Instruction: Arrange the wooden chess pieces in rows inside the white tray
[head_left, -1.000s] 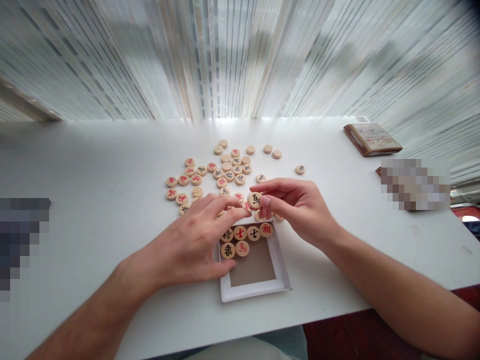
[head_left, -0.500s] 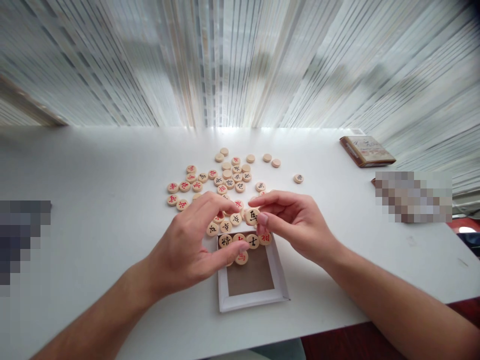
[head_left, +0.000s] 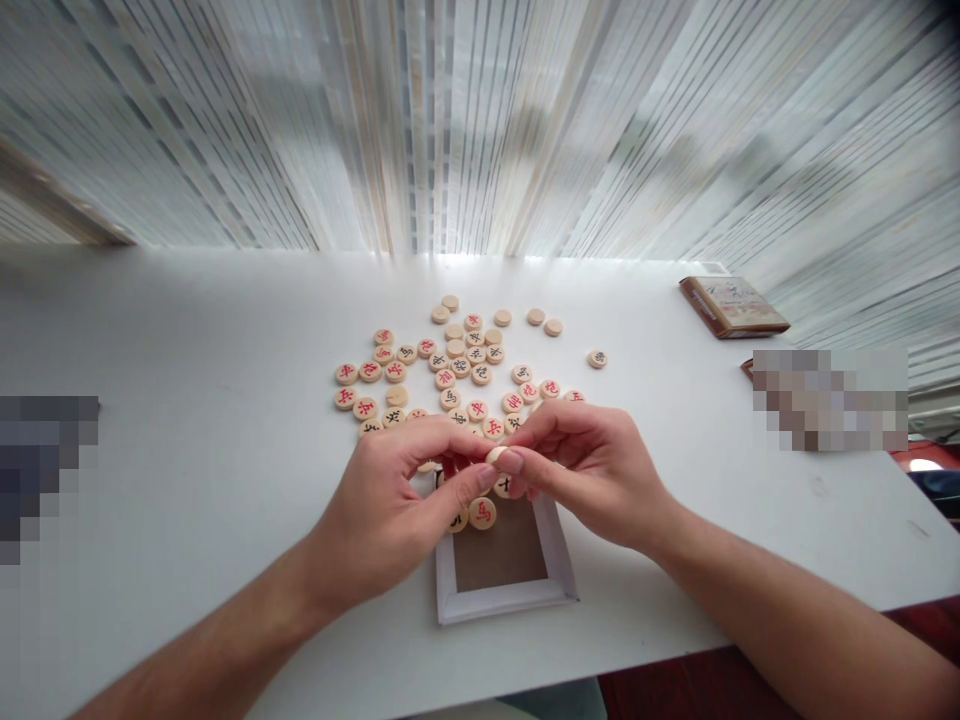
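A round wooden Chinese chess piece (head_left: 496, 454) is held edge-up above the box, pinched between the thumb and index finger of my right hand (head_left: 589, 462). The fingertips of my left hand (head_left: 409, 485) close in on the same piece from the other side and touch it. Below both hands lies a shallow white-rimmed box (head_left: 510, 598) with a brown bottom. A few pieces sit in its far end, among them a red-marked piece (head_left: 482, 514); my fingers hide some of the others.
Many loose chess pieces (head_left: 460, 366) with red or black characters spread over the white table (head_left: 187, 400) beyond the box; some show blank faces. One piece (head_left: 597, 359) lies apart on the right. A brown flat box (head_left: 739, 305) stands at the far right. Striped curtains (head_left: 465, 120) hang behind.
My hands have come together, the left moving right to meet the piece in my right fingers. The piece has turned from showing its black character to showing its edge.
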